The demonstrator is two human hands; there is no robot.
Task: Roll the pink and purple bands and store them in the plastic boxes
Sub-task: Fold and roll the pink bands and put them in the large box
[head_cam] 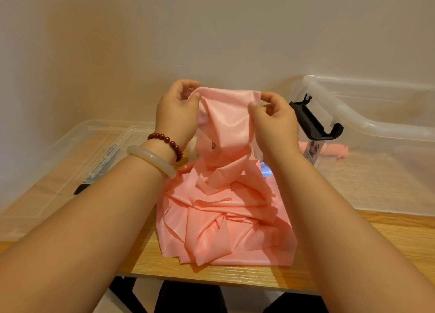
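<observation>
Forearms [98, 214] are extended toward twelve o'clock; the pink band [226, 230], judged light and limp, is pinched at its end corners by left hand [176, 115] and right hand [273, 122], remainder heaped at six o'clock

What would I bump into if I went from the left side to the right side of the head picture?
left clear box → left hand → pink band, pinched by both hands → right hand → black latch → right clear box
</observation>
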